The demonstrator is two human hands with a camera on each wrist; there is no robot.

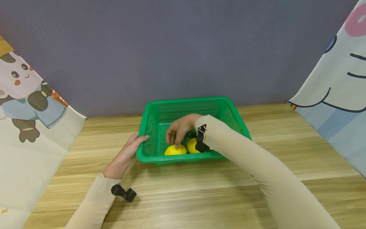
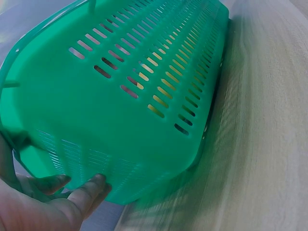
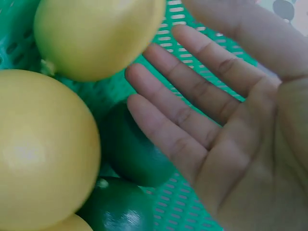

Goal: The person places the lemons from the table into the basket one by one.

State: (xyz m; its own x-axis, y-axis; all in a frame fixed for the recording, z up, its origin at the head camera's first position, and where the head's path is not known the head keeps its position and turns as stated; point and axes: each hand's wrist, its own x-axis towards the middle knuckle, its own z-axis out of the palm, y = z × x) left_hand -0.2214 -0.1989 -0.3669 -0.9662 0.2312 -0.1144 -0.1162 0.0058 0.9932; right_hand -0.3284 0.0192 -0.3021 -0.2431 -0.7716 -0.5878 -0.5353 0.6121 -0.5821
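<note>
A green plastic basket with slotted walls stands on the wooden table. At its left side my left hand holds the rim, thumb over the edge; the fingers lie against the outer wall. My right hand reaches inside, its fingers loosely extended and holding nothing. Just by its fingertips lies a yellow lemon, and another lemon sits to the right, partly behind the wrist. In the right wrist view, two dark green fruits rest low beside the lemons. Whether a fingertip touches the near lemon, I cannot tell.
A grey-purple wall panel rises behind the basket. Cartoon-printed cloths hang at the left and right. Bare wood of the table shows in front of the basket. Small black devices sit on both wrists.
</note>
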